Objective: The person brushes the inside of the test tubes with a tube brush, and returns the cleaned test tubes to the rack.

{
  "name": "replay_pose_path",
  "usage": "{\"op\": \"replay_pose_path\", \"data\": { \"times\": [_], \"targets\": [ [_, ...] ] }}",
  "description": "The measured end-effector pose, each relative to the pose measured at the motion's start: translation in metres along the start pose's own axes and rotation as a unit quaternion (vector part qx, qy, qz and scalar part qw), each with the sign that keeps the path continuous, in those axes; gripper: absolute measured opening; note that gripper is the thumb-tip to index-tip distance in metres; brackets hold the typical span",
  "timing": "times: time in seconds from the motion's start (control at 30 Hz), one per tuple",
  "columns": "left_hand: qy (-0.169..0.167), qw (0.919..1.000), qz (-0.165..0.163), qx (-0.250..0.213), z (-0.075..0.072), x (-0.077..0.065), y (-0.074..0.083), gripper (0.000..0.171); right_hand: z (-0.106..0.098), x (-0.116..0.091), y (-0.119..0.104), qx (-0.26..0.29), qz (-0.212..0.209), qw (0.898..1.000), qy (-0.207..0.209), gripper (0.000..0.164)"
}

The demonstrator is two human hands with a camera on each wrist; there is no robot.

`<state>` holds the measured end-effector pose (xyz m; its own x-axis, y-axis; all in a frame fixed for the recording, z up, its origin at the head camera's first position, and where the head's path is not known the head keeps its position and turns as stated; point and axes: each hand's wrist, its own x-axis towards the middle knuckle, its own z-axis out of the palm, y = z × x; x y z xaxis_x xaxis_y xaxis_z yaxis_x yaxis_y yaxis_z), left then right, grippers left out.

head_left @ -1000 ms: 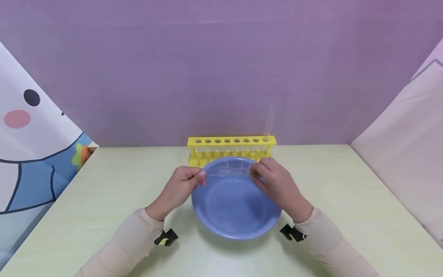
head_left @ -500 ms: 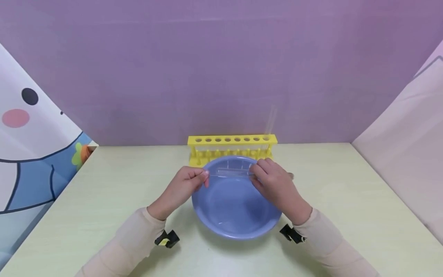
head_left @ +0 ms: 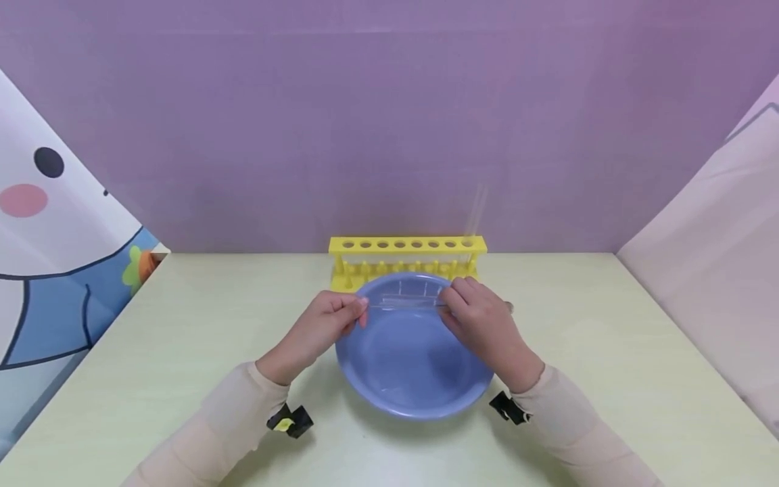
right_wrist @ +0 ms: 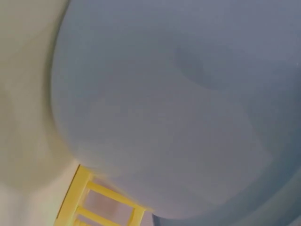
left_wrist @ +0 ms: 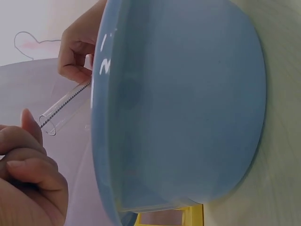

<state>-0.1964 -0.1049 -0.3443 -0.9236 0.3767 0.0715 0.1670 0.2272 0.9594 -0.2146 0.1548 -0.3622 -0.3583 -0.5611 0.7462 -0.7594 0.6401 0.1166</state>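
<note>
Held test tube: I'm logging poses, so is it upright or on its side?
On its side: in the head view the test tube runs crosswise over the blue basin.

Clear test tube (head_left: 409, 299) held sideways, over the 12 o'clock side of the blue basin (head_left: 409, 389) — open mouth turned to 9 o'clock, gripped toward 3 by the right hand (head_left: 487, 328). Into that mouth a thin twisted wire (left_wrist: 66, 103) is threaded — pinched outside by the left hand (head_left: 318, 328).
</note>
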Motion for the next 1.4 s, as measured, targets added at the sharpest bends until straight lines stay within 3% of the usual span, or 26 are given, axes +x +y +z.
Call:
{"op": "replay_pose_path", "data": {
  "times": [0.33, 0.87, 1.1, 1.4],
  "targets": [
    [0.035, 0.9992, -0.019, 0.007, 0.003, -0.004, -0.004, 0.038, 0.004, -0.005, -0.002, 0.011, 0.017, 1.000, -0.024, 0.028],
    [0.048, 0.9982, -0.016, 0.032, -0.003, -0.004, -0.001, 0.038, 0.011, -0.006, 0.001, 0.026, 0.057, 0.998, 0.004, 0.029],
    [0.073, 0.9971, -0.023, 0.003, -0.002, -0.001, 0.001, 0.037, 0.010, -0.004, 0.003, 0.028, 0.065, 0.997, 0.003, 0.031],
    [0.074, 0.9961, -0.039, -0.025, -0.007, 0.001, 0.004, 0.038, 0.005, -0.003, 0.006, 0.035, 0.073, 0.997, 0.003, 0.028]
  ]
}}
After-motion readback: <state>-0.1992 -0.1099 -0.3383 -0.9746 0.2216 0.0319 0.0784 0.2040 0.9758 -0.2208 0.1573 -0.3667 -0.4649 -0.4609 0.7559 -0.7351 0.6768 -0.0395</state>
